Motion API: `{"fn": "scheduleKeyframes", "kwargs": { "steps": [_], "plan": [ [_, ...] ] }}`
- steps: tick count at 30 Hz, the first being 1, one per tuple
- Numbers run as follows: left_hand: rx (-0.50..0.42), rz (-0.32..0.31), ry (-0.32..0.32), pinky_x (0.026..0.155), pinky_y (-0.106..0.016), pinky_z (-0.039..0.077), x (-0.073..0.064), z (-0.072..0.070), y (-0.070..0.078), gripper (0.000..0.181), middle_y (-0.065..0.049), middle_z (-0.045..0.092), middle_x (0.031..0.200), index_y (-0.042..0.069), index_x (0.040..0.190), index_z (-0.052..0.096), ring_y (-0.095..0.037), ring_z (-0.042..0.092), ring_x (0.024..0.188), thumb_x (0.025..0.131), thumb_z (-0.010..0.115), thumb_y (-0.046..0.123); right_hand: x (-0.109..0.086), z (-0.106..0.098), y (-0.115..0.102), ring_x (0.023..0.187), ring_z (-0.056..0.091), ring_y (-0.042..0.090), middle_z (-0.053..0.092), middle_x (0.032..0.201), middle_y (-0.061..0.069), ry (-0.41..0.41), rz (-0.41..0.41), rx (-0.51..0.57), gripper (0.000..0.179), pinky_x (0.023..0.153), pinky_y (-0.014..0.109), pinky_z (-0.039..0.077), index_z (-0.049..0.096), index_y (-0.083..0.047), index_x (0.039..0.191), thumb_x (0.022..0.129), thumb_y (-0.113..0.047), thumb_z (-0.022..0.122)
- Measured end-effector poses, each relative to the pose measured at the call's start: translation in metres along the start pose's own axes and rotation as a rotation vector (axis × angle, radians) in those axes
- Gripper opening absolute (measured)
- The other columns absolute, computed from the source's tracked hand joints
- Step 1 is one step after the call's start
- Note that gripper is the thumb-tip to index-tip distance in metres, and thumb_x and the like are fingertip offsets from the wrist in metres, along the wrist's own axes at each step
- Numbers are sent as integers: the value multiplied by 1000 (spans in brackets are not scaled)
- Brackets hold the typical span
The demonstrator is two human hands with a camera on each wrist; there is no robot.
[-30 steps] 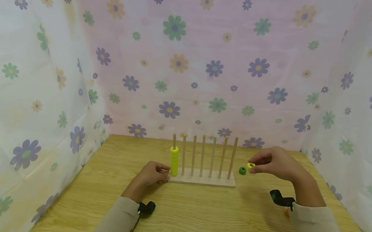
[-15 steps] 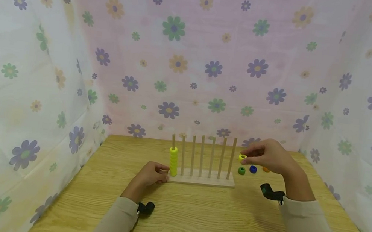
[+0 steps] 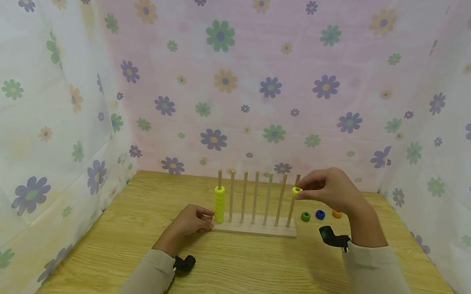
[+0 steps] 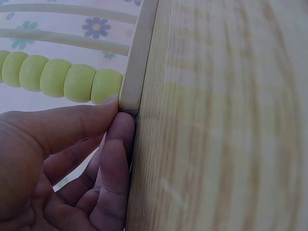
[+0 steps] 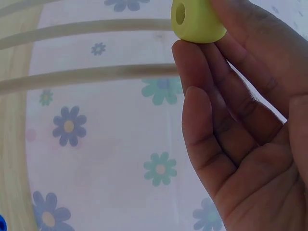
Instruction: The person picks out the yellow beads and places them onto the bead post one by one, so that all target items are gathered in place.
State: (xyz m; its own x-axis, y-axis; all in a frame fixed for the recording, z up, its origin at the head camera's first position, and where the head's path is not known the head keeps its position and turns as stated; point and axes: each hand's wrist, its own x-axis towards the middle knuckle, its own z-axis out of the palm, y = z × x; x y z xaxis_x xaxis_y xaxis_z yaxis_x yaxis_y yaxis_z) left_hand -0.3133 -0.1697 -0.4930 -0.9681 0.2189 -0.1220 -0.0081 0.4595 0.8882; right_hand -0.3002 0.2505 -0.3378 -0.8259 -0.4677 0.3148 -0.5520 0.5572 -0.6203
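Observation:
A wooden peg rack (image 3: 254, 230) with several upright pegs stands on the table. Yellow beads (image 3: 219, 205) are stacked on its leftmost peg, whose top sticks out above them. My left hand (image 3: 189, 219) is at the rack's left end. In the left wrist view its thumb and curled fingers (image 4: 115, 159) grip the corner of the base beside the lowest bead. Between thumb and fingertips, my right hand (image 3: 334, 191) pinches a loose yellow bead (image 3: 297, 192), which overlaps the upper part of the rightmost peg (image 3: 291, 212) in the head view. The bead's hole (image 5: 180, 13) shows in the right wrist view.
Right of the rack lie a green bead (image 3: 305, 216), a blue bead (image 3: 320, 215) and an orange bead (image 3: 337, 214), the last partly behind the right wrist. Flowered cloth (image 3: 243, 71) hangs behind the wood-grain table (image 3: 239, 277) and along both sides.
My right hand has moved left and up with the yellow bead, from beside the green bead to the rightmost peg. Blue and orange beads have come into sight. The left hand stays put.

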Motion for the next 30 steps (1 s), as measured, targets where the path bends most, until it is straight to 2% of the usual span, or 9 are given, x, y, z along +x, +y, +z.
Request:
{"fn": "scheduleKeyframes", "kwargs": {
  "steps": [5,11,17,22,30],
  "plan": [
    [-7,-4,11,73,-32,63,0,0,1,41,-11,73,104,3,130,72,-14,72,80,91,80,8,9,0,-10,84,74,11,77,103,-9,27,-27,-31,18,76,29,62,82,-29,101,85,-38,85],
    [-3,-3,7,73,-33,63,-1,0,0,42,-11,74,104,3,130,71,-15,73,80,90,80,9,17,3,-19,84,74,9,77,103,-9,47,-63,-54,18,75,28,62,82,-27,102,87,-37,84],
    [-3,0,5,73,-32,63,0,0,0,42,-12,73,105,2,131,71,-17,73,82,91,80,9,24,7,-26,85,75,9,77,102,-9,57,-83,-25,15,76,28,62,83,-28,100,87,-35,84],
    [-1,0,2,72,-31,62,-1,0,0,42,-11,74,104,2,131,71,-16,72,80,91,80,9,30,12,-30,85,75,12,78,101,-3,65,-106,10,16,76,27,62,83,-22,101,87,-30,85],
    [-3,12,4,71,-31,62,0,0,-1,42,-11,74,102,1,131,71,-15,71,79,90,80,8,40,20,-37,85,75,12,78,102,-1,64,-88,26,18,77,26,62,84,-20,100,86,-30,86]
  ]
}}
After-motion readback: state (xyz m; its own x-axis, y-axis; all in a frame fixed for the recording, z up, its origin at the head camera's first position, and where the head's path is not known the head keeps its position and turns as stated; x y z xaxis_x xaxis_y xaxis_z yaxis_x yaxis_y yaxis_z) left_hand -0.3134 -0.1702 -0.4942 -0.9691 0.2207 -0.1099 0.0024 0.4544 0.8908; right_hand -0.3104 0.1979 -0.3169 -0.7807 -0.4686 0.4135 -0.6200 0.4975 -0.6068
